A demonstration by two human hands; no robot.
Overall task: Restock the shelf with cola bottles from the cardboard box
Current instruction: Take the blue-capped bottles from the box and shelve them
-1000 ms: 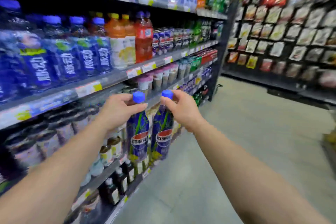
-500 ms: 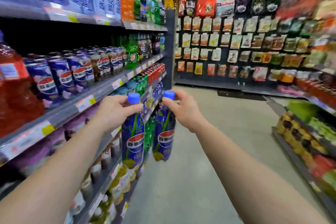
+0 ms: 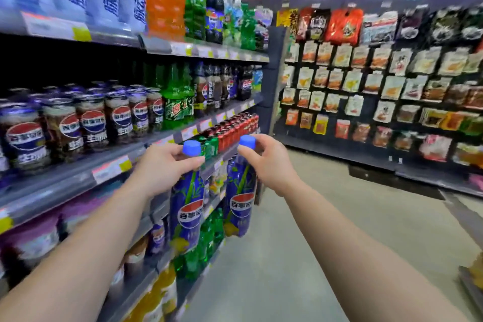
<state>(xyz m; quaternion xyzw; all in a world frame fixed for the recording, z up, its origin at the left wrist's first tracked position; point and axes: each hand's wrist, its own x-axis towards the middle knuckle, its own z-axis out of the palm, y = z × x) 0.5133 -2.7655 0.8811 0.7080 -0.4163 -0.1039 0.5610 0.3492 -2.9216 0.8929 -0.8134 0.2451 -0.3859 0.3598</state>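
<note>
I carry two cola bottles with blue caps and blue labels showing green bamboo and a red-white-blue logo. My left hand (image 3: 164, 167) grips the neck of the left cola bottle (image 3: 187, 210), which hangs upright in front of the shelf's edge. My right hand (image 3: 269, 162) pinches the neck of the right cola bottle (image 3: 241, 206) just under its cap. Both bottles hang side by side in the aisle, close to the drinks shelf (image 3: 112, 167) on my left. No cardboard box shows in this view.
The left shelving holds cola jars (image 3: 91, 123), green soda bottles (image 3: 177, 102), dark cola bottles (image 3: 222, 86) and red cans (image 3: 235, 128). A wall of hanging snack packets (image 3: 379, 81) closes the aisle ahead. Bare floor (image 3: 300, 256) lies to the right, with a low rack edge (image 3: 470, 285) at far right.
The view has travelled farther along the aisle toward the snack wall; the shelf items beside me shifted from large water bottles to cola jars. Both hands keep the same hold on the bottles.
</note>
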